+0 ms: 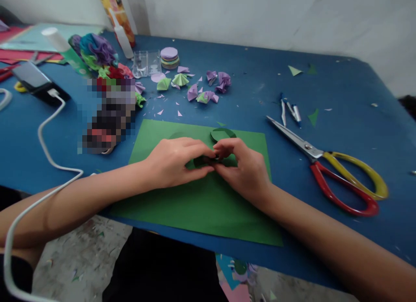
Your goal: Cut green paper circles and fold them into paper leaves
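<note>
Green sheet (pixel 195 211): landmark. Small dark piece (pixel 202 161): over the sheet, partly hidden, pinched between fingertips of left hand (pixel 172 161) and right hand (pixel 247 170), seemingly for fine control. Scissors (pixel 308 147): right of sheet, open-looped handles nearer the person, presumably for reach.

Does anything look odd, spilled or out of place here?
Mildly: paper scraps litter the table and floor, loose rather than gathered up. The white cable crosses over the left forearm, where it might snag. A pixelated patch hides something left of the green sheet.
</note>
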`<state>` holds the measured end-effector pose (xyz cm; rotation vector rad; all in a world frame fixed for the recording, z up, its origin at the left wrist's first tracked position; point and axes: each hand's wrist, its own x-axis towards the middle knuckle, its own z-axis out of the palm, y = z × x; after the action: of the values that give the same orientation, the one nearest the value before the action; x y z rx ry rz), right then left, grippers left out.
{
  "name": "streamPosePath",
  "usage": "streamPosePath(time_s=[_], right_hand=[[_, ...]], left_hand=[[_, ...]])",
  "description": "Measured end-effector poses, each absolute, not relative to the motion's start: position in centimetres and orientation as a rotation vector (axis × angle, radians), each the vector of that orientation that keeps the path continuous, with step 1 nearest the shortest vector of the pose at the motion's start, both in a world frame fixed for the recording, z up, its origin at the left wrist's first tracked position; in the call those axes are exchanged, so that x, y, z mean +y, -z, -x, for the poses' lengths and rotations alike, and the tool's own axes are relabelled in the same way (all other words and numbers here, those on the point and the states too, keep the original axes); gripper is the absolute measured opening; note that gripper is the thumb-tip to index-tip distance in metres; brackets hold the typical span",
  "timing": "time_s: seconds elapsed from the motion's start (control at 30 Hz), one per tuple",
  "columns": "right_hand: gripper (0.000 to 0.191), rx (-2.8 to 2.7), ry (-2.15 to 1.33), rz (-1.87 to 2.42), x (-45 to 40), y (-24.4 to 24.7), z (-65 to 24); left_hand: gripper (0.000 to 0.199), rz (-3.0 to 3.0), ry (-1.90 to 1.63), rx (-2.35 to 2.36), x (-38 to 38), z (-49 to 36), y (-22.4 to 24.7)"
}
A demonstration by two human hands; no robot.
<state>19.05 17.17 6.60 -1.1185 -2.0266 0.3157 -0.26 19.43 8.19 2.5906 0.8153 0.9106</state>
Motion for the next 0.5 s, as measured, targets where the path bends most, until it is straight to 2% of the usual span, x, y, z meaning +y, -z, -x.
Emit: streamPosePath(time_s=[0.27,0.5], right_hand=[[0.022,-1.951,-0.411,1.178,17.17,-7.24,-18.72],[0.006,-1.945,-0.402,1.168,17.49,-7.28,-18.9]], left_hand=[[0.007,-2.344,-1.088,0.902,19.85,0.03,-8.5],[0.011,-2.293,-1.132,0.913,20.25,0.21,-8.45]])
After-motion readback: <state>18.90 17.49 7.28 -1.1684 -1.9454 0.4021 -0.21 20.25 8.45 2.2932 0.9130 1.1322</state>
